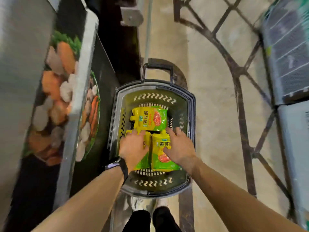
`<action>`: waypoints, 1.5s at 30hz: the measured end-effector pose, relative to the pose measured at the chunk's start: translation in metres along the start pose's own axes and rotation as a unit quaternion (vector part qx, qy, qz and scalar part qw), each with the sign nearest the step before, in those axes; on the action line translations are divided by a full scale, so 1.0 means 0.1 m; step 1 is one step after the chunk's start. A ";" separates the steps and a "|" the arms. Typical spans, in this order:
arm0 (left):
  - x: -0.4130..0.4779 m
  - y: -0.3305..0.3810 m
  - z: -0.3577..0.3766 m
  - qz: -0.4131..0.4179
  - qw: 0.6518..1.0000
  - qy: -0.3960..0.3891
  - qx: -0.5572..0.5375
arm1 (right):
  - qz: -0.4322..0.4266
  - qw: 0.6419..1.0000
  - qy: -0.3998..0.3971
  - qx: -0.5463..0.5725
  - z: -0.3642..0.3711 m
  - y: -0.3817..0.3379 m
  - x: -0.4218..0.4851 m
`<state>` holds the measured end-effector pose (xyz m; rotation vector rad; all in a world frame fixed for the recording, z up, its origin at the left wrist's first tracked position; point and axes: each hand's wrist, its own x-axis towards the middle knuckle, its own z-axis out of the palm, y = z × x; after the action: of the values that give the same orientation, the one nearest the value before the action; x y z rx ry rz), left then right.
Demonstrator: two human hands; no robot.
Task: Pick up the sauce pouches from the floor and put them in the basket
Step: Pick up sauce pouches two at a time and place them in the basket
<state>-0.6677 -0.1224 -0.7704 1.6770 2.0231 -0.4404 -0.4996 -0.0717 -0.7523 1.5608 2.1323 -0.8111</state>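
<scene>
Packing: we are pressing sauce pouches [158, 163] flat, side by side in the basket [115, 124], likely saving room.
Grip: left hand [133, 148] and right hand [181, 149] are lying splayed, clasping nothing.

A display cabinet [80, 81] is crowding the basket [192, 114] from frame left; floor [214, 123] is lying open at right; the handle [158, 66] is standing at its upper end.

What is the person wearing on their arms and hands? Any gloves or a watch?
No gloves, and no sleeves in view: both forearms are bare right to the picture's edge. The left hand has a watch at its wrist, with a black band and a dark, shiny, rectangular screen. The right hand and its wrist wear nothing. I see no rings.
</scene>
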 end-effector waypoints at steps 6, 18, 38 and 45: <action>-1.02 0.06 -1.33 0.030 0.999 0.039 -0.003 | 0.006 0.998 0.047 -0.031 -1.22 -0.36 -1.06; -2.49 0.07 -3.10 0.081 0.973 0.216 -0.005 | 0.027 0.978 0.206 -0.029 -2.59 -0.92 -2.71; -4.05 3.35 -3.26 0.369 0.891 0.249 0.090 | 0.271 0.892 0.338 0.126 -2.43 1.84 -5.72; -5.19 5.44 -2.42 0.579 0.775 0.207 0.145 | 0.482 0.782 0.329 0.217 -1.22 3.06 -7.66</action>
<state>-0.0998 -0.3150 -0.2565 2.9781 0.7499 0.0971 0.0356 -0.4869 -0.2667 3.1061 1.0771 -0.3876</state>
